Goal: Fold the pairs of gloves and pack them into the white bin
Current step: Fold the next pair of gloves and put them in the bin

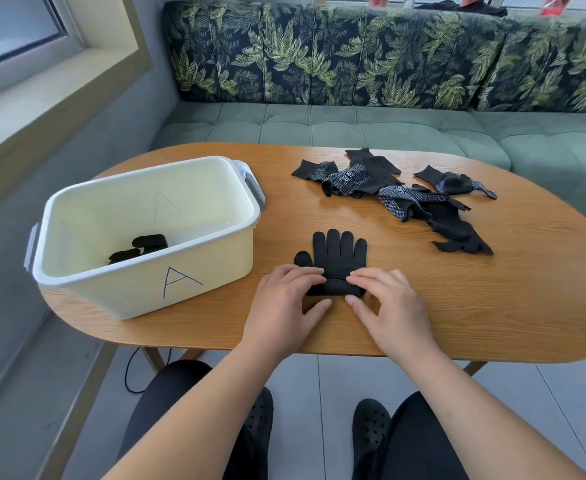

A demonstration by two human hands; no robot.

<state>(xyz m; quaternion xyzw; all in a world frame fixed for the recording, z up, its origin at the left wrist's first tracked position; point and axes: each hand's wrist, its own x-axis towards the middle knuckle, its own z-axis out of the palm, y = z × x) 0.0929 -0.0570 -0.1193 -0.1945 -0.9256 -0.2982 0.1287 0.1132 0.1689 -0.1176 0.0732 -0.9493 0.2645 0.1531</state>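
black glove (336, 252), white bin (139, 299), leaf-print cushions (353, 53)

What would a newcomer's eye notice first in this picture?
The left hand and right hand hold the folded cuff of a black glove near the front edge of the table. The white bin marked A stands to its left; a pile of gloves lies beyond, to the right.

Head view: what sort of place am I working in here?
Likely a home or café seating nook: an oval wooden table, a green tufted bench with leaf-print cushions wrapping the corner, and a window sill on the left.
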